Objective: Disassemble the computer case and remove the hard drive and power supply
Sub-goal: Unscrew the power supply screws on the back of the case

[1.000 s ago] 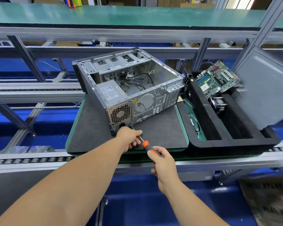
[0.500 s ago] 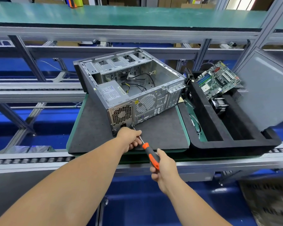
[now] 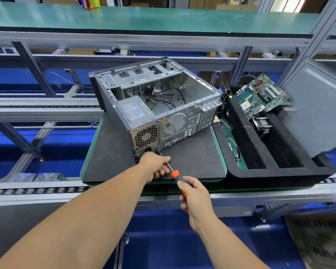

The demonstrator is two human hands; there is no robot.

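Green-topped shelf (image 3: 163, 18), aluminium framing (image 3: 37, 68), roller conveyor (image 3: 37, 191), seemingly blue floor (image 3: 173, 239)

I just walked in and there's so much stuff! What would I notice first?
The open computer case lying on its side on the dark mat, its cables showing. In front, the right hand grips an orange-and-black screwdriver while the left hand steadies its shaft. To the right, a green motherboard leans in a black tray.

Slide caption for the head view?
Right hand drives screwdriver, left hand guiding shaft, at power supply screw.
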